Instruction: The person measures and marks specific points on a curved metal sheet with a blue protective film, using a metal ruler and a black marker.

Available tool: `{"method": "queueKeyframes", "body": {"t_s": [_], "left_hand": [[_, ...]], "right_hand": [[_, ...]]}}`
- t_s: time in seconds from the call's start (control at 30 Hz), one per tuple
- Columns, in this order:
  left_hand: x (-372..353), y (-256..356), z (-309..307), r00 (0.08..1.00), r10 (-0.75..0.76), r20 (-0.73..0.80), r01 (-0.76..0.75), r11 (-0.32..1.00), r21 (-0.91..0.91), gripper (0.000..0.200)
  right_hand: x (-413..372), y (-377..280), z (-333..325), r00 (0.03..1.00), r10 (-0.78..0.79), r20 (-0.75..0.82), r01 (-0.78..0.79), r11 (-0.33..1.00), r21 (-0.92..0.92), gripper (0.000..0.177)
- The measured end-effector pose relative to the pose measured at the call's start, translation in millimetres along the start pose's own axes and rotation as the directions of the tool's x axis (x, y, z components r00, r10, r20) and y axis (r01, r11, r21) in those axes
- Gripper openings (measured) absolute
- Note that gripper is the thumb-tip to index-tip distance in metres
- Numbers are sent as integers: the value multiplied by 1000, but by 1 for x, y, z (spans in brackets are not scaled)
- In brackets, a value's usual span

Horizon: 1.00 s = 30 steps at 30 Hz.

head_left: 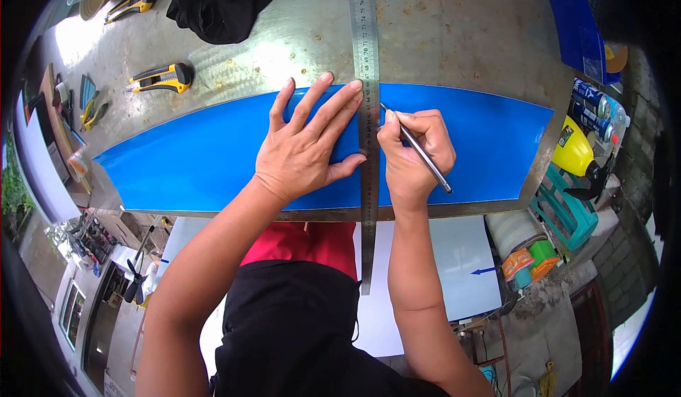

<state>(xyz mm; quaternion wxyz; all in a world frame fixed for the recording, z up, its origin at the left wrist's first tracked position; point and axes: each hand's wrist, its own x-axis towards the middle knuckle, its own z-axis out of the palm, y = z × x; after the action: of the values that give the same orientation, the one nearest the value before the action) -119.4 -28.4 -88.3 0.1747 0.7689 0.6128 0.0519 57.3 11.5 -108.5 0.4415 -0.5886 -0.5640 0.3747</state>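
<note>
A glossy blue sheet point(482, 142) lies flat along the near edge of the metal table. Across it runs a long steel ruler point(365, 49), which sticks out past the table's near edge. My left hand point(305, 138) is spread flat on the sheet, its fingertips and thumb against the ruler's left side. In my right hand point(418, 145) is a slim dark pen point(429, 161), pinched between thumb and fingers. Its tip meets the sheet close to the ruler's right edge, near the sheet's far side.
Two yellow-and-black utility knives, one nearer point(163, 79) and one farther point(133, 4), lie on the metal table point(454, 28) at left. Black cloth point(216, 3) is bunched at the back. Pliers point(93, 113) lie far left; a yellow spray bottle point(573, 149) stands right.
</note>
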Motion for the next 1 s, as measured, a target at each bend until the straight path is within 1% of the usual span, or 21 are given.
{"method": "queueKeyframes", "body": {"t_s": [0.27, 0.37, 0.47, 0.67, 0.73, 0.77, 0.83, 0.9, 0.97, 1.0], "left_hand": [[0, 0, 0, 1000, 3, 1, -3, 1000, 4, 85], [0, -1, -1, 1000, 0, 7, 0, 1000, 3, 85], [-1, -1, 0, 1000, 11, -13, -11, 1000, -6, 85], [0, -1, 0, 1000, 4, -2, -4, 1000, 1, 86], [0, 0, 0, 1000, 1, 7, -1, 1000, 2, 86], [0, 0, 0, 1000, 0, 6, 0, 1000, 0, 86], [0, 1, 0, 1000, -5, 10, 5, 1000, 6, 85], [-1, 0, 1, 1000, -2, 3, 2, 1000, 8, 85], [0, 0, 0, 1000, 2, -4, -2, 1000, 9, 85], [0, 0, 0, 1000, 2, 0, -2, 1000, 8, 85]], "right_hand": [[0, 2, -1, 1000, 8, 7, -8, 1000, 15, 21], [-1, 1, 1, 1000, 9, -21, -8, 1000, 24, 22], [-1, 2, 0, 1000, -7, 1, 7, 1000, -3, 22], [-2, 1, -2, 999, 32, 4, -32, 999, 24, 20], [-2, -2, -7, 979, 206, 7, -201, 947, 250, 18], [-1, -3, -9, 979, 205, 7, -201, 948, 248, 18], [3, -4, -11, 971, 237, 20, -227, 895, 384, 16], [5, -6, -13, 968, 248, 48, -246, 884, 399, 17], [8, -9, -11, 982, 189, 21, -182, 898, 400, 18], [8, -9, -12, 982, 189, 21, -181, 898, 400, 18]]}}
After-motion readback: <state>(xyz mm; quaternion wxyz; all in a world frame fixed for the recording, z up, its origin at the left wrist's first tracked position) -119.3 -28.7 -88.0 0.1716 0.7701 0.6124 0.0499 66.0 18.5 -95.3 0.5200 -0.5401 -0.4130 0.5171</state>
